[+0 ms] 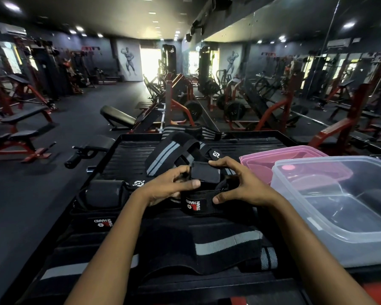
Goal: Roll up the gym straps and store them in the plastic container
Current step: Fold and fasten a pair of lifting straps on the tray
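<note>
A black gym strap with a red and white "TRAIN HARD" label sits partly coiled between my hands above a ribbed black platform. My left hand grips its left side, thumb on top. My right hand holds the right side, with fingertips on the strap's black end flap. Loose black straps with grey stripes lie heaped just behind. Another grey-striped strap lies flat near me. The clear plastic container stands open at the right with nothing visible inside.
A pink plastic container sits behind the clear one. A second "TRAIN HARD" strap and a rolled black pad lie at the left. Red and black benches and weight machines fill the dark floor beyond; a mirror wall runs along the right.
</note>
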Action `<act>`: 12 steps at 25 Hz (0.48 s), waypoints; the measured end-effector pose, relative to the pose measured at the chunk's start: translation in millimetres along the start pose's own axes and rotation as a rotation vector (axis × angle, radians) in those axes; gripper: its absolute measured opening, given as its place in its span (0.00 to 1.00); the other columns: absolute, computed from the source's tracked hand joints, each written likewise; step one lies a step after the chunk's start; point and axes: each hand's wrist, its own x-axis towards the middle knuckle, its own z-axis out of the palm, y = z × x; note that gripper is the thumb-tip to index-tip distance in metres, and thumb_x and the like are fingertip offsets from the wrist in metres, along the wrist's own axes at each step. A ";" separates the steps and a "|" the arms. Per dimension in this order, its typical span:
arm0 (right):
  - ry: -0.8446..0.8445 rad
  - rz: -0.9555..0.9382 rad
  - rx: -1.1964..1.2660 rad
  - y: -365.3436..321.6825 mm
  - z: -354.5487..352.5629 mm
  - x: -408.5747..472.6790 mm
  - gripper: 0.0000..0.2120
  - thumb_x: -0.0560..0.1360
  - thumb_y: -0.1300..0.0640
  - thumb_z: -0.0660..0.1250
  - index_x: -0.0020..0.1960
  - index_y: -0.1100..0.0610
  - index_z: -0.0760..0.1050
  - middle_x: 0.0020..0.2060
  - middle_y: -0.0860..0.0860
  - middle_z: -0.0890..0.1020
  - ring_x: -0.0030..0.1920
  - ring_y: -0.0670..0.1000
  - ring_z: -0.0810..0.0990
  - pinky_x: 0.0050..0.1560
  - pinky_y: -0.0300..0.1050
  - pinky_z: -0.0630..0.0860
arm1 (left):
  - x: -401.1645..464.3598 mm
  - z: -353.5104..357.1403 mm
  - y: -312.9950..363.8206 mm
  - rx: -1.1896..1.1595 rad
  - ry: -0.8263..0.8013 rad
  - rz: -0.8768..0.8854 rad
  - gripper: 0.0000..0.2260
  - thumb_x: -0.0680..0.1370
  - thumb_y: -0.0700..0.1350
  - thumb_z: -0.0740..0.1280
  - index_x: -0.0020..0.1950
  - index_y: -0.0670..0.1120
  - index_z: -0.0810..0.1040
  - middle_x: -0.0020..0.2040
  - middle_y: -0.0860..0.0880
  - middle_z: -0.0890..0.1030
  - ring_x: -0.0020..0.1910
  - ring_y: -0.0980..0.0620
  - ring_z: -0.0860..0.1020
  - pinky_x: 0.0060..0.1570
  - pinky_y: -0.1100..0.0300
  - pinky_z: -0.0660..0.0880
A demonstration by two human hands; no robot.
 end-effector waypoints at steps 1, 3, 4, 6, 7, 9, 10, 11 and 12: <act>-0.001 -0.001 -0.012 0.2 0.1 -0.3 0.37 0.60 0.63 0.81 0.64 0.44 0.72 0.60 0.39 0.76 0.61 0.43 0.77 0.66 0.48 0.73 | -0.8 0.2 1.9 -0.051 0.003 -0.027 0.21 0.75 0.48 0.70 0.67 0.47 0.73 0.63 0.48 0.79 0.62 0.54 0.77 0.60 0.57 0.76; -0.004 0.004 -0.021 -1.2 0.2 -1.5 0.37 0.60 0.63 0.81 0.64 0.45 0.72 0.61 0.39 0.75 0.61 0.43 0.77 0.65 0.48 0.74 | -0.9 0.5 4.4 -0.067 0.048 -0.052 0.16 0.79 0.46 0.64 0.66 0.44 0.73 0.62 0.45 0.80 0.60 0.51 0.78 0.54 0.57 0.76; -0.007 0.005 -0.015 -2.1 0.0 -2.1 0.36 0.60 0.63 0.81 0.64 0.45 0.72 0.61 0.40 0.75 0.61 0.44 0.77 0.65 0.49 0.74 | 0.0 0.1 4.0 -0.063 0.068 -0.055 0.14 0.80 0.45 0.63 0.66 0.44 0.74 0.61 0.45 0.80 0.59 0.51 0.78 0.53 0.56 0.75; -0.016 0.000 -0.001 -2.8 -0.3 -3.2 0.35 0.61 0.62 0.81 0.63 0.45 0.72 0.61 0.41 0.76 0.60 0.46 0.78 0.64 0.51 0.75 | 1.1 -0.8 2.6 -0.077 0.066 -0.047 0.13 0.80 0.43 0.63 0.65 0.43 0.74 0.59 0.46 0.80 0.58 0.51 0.77 0.54 0.53 0.73; -0.018 -0.004 0.007 -2.3 -0.4 -3.1 0.35 0.61 0.62 0.81 0.63 0.45 0.72 0.60 0.42 0.76 0.60 0.47 0.79 0.63 0.52 0.75 | 0.9 -1.6 2.8 -0.092 0.048 -0.035 0.12 0.80 0.41 0.62 0.64 0.43 0.74 0.58 0.45 0.80 0.58 0.50 0.77 0.54 0.52 0.73; -0.025 -0.009 0.022 -1.7 -0.4 -2.5 0.34 0.61 0.61 0.81 0.62 0.44 0.72 0.60 0.43 0.77 0.59 0.49 0.79 0.63 0.54 0.76 | -1.2 -2.5 4.8 -0.116 0.020 -0.005 0.11 0.80 0.37 0.61 0.62 0.42 0.75 0.57 0.45 0.80 0.56 0.50 0.78 0.51 0.55 0.75; -0.030 -0.010 0.027 -1.6 -0.3 -2.4 0.34 0.61 0.60 0.81 0.61 0.44 0.72 0.60 0.44 0.77 0.59 0.50 0.80 0.63 0.54 0.76 | -2.5 -2.2 6.2 -0.113 0.021 0.006 0.11 0.80 0.35 0.60 0.61 0.42 0.76 0.56 0.45 0.81 0.54 0.51 0.79 0.50 0.56 0.76; -0.034 -0.014 0.029 -1.6 -0.3 -2.5 0.33 0.61 0.60 0.81 0.61 0.44 0.72 0.60 0.45 0.77 0.59 0.50 0.80 0.63 0.55 0.76 | -2.8 -1.7 7.0 -0.104 0.032 0.014 0.12 0.80 0.34 0.59 0.60 0.42 0.77 0.55 0.45 0.81 0.53 0.51 0.79 0.49 0.57 0.75; -0.035 -0.019 0.032 -1.7 -0.5 -2.7 0.32 0.61 0.59 0.81 0.60 0.44 0.73 0.59 0.45 0.77 0.59 0.50 0.80 0.62 0.55 0.76 | -2.1 -1.8 6.7 -0.101 0.044 0.017 0.13 0.80 0.33 0.59 0.59 0.43 0.78 0.55 0.45 0.81 0.54 0.50 0.78 0.50 0.56 0.74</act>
